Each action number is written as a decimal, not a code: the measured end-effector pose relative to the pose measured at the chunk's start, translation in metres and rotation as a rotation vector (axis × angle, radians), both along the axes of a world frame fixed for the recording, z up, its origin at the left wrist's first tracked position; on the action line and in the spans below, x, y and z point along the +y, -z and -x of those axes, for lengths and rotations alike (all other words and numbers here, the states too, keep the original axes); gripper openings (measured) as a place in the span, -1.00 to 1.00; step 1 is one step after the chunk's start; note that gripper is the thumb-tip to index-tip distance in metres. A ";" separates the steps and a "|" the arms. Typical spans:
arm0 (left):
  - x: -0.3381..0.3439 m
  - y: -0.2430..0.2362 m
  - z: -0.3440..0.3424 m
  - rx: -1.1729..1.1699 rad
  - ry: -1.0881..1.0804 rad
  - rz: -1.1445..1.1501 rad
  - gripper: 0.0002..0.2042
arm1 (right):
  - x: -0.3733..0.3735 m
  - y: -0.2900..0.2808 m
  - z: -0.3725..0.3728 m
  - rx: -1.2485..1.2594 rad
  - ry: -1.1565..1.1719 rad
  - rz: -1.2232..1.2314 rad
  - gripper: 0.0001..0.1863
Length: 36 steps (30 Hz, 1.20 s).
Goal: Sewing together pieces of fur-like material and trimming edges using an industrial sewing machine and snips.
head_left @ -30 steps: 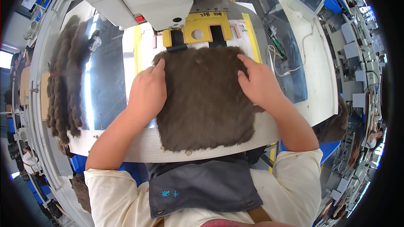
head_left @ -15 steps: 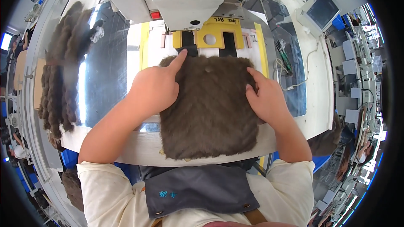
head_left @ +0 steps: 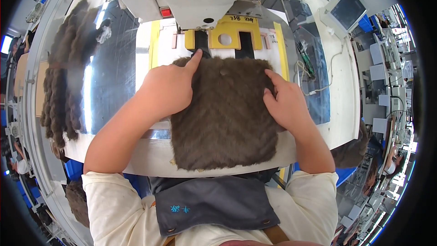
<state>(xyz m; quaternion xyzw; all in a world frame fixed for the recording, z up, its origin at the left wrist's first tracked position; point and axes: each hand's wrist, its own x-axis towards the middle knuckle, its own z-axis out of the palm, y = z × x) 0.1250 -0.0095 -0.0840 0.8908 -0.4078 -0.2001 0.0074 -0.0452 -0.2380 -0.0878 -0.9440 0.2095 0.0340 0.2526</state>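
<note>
A brown fur panel (head_left: 225, 118) lies flat in front of me on the white machine table, its near edge by the table's front rim. At its far left corner my left hand (head_left: 169, 86) stretches its index finger onto a black strap (head_left: 200, 41); the other fingers are curled, partly hidden. A second black strap (head_left: 245, 45) lies to the right. Both straps run under a yellow clamp plate (head_left: 225, 39) with a round hole. On the fur's right edge rests my right hand (head_left: 287, 102), index finger and thumb apart.
The white sewing machine head (head_left: 195, 0) hangs just beyond the clamp plate. Brown fur strips (head_left: 66, 73) are piled at the left. At the right lie a green-handled tool (head_left: 306, 59) and a cord. A screen (head_left: 348, 8) stands at the far right.
Both hands hold nearly the same places on the fur and strap. The whole view has shifted very slightly; my left index finger still touches the left black strap.
</note>
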 end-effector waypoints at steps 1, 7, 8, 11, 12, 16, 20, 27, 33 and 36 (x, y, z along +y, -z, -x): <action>0.000 0.000 -0.001 -0.006 0.002 0.002 -0.15 | 0.000 0.000 -0.001 0.005 0.002 -0.001 -0.49; -0.002 0.001 0.001 -0.032 -0.018 0.016 -0.16 | -0.002 0.003 0.000 -0.025 0.007 -0.005 -0.49; -0.001 0.003 0.004 -0.034 -0.017 0.015 -0.16 | -0.002 0.003 0.000 -0.026 0.007 -0.006 -0.49; 0.006 0.007 0.012 -0.050 -0.072 -0.016 -0.17 | -0.002 0.002 0.002 -0.021 0.018 -0.016 -0.49; 0.007 0.005 0.013 -0.023 -0.092 -0.020 -0.17 | -0.002 0.001 0.002 -0.016 0.007 -0.015 -0.49; 0.011 -0.004 0.009 0.062 -0.047 0.051 -0.15 | -0.001 0.003 0.004 -0.019 -0.012 0.006 -0.49; 0.009 -0.010 0.012 0.102 0.002 0.071 -0.11 | 0.000 0.000 0.007 -0.004 -0.022 0.000 -0.50; 0.002 -0.002 -0.002 0.117 -0.058 0.047 -0.11 | 0.002 0.003 0.006 -0.029 -0.024 0.026 -0.48; 0.013 0.006 0.023 0.076 -0.160 0.302 -0.33 | -0.003 0.005 0.011 -0.029 0.033 0.002 -0.47; 0.034 0.021 0.036 0.110 -0.209 0.546 -0.44 | -0.001 0.003 0.010 -0.015 0.058 -0.023 -0.47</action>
